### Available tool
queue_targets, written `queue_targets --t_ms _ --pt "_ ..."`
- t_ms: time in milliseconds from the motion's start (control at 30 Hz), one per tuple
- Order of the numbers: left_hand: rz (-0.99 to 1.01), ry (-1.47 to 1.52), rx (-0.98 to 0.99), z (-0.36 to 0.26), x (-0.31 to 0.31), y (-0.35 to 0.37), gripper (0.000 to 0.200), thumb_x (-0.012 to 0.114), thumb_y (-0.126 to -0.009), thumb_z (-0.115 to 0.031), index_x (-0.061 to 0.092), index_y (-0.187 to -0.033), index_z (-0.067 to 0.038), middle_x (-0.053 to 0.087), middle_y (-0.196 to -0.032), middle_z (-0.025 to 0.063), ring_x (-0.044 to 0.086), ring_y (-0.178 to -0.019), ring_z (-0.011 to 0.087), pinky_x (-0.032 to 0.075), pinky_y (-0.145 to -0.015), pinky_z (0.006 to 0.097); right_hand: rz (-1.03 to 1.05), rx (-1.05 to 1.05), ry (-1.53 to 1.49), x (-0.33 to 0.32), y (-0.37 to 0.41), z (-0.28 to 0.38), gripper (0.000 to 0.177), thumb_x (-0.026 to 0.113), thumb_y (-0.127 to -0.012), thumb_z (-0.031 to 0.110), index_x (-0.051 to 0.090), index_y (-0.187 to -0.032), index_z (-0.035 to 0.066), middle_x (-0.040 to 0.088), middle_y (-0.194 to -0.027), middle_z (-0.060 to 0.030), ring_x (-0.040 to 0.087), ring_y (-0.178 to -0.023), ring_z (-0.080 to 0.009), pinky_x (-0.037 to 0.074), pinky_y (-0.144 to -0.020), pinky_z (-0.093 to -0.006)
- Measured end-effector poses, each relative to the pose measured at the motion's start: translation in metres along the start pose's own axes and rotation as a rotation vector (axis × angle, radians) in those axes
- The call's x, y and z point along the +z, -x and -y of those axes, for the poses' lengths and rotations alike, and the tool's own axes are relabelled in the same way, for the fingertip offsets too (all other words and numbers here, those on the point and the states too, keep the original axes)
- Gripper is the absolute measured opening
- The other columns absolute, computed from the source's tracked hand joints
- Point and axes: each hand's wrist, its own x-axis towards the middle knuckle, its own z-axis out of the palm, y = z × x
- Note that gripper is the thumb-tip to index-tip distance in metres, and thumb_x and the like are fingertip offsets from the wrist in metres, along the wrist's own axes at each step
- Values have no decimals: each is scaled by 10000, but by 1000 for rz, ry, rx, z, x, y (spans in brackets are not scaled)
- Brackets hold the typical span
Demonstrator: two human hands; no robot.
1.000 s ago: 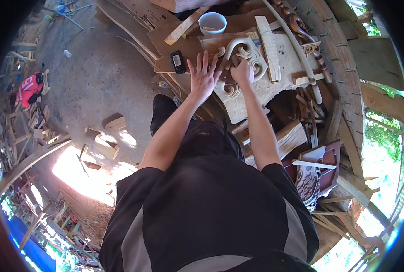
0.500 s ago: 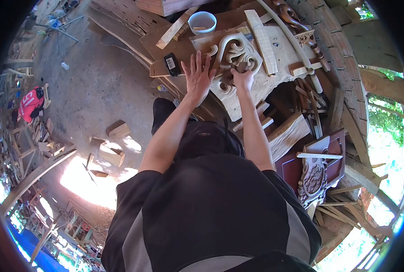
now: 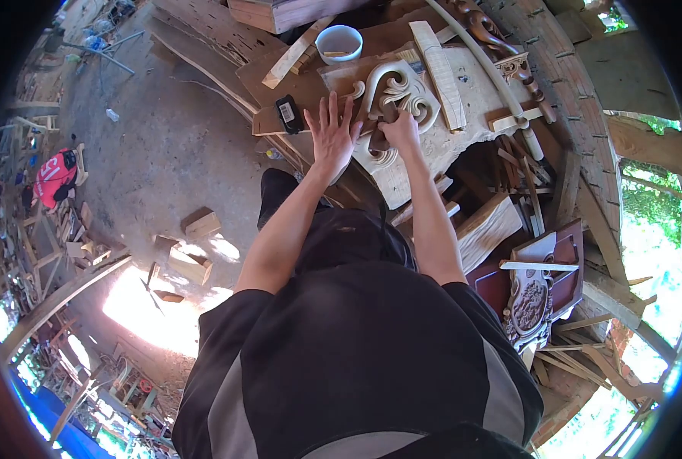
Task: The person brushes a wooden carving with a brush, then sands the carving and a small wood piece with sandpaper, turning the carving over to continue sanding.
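A pale carved wooden scroll piece (image 3: 425, 107) lies flat on the workbench, with curling leaf shapes cut into it. My left hand (image 3: 332, 138) rests flat at its left edge, fingers spread. In my right hand (image 3: 402, 131) is a folded grey-brown piece of sandpaper (image 3: 388, 113), pressed on the middle of the carving. The fingers partly hide it. Just left of my left hand sits a small black block with a white label (image 3: 287, 112).
Beyond the carving stand a white bucket (image 3: 339, 43) and a long wooden board (image 3: 439, 76). Scrap wood (image 3: 490, 233) and a dark carved panel (image 3: 530, 294) lie at the right. On the left, a person in a red shirt (image 3: 54, 177) is low near the floor.
My right hand has slid a little to the left over the carving with the sandpaper. My left hand stays spread at the carving's edge.
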Motion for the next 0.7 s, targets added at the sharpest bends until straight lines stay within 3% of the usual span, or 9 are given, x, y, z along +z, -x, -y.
queue_targets --t_ms 67,200,300,400,533,600,700 --pt "2 -3 2 -1 1 0 578 526 -977 -424 434 -1475 -145 299 -1557 185 323 -1407 391 137 -1117 702 75 -56 18 -2 0 -3 420 715 -760 223 676 -1148 66 705 -1066 -224 660 -1057 -387 517 -922 -474" --pt "-7 9 -6 -1 -1 0 571 535 -973 -414 447 -1465 -139 308 -1550 187 332 -1396 395 151 -1106 710 -91 24 -10 4 10 7 390 715 -774 234 670 -1118 58 704 -1055 -227 659 -1043 -398 519 -911 -477" --pt "-6 -21 3 -1 0 0 572 539 -971 -416 449 -1463 -140 304 -1550 189 334 -1397 390 151 -1106 711 29 -75 31 1 10 -2 379 719 -771 240 671 -1097 53 704 -1048 -228 661 -1023 -409 521 -901 -480" --pt "4 1 -16 -2 -1 -1 576 541 -970 -415 442 -1467 -141 305 -1550 187 329 -1400 386 152 -1104 712 -136 23 -5 9 11 8 428 729 -766 257 669 -1139 56 700 -1061 -234 656 -1037 -410 515 -913 -482" --pt "16 -5 -5 -1 0 3 581 534 -972 -422 433 -1474 -148 308 -1551 181 313 -1410 383 140 -1109 711 51 -147 -34 9 19 6 350 699 -795 244 654 -1074 36 707 -989 -241 666 -985 -427 518 -875 -504" --pt "24 -6 -24 -1 1 -1 581 522 -975 -433 431 -1476 -154 314 -1550 176 307 -1413 377 138 -1110 712 -225 -36 1 22 24 22 287 666 -824 217 616 -1039 34 703 -927 -249 669 -924 -448 521 -828 -528" --pt "22 8 -26 0 -1 -1 575 504 -982 -441 430 -1476 -159 309 -1556 173 302 -1420 372 137 -1111 711 -244 -39 45 22 38 33 248 639 -849 191 586 -1047 52 696 -875 -259 676 -860 -448 520 -778 -548"
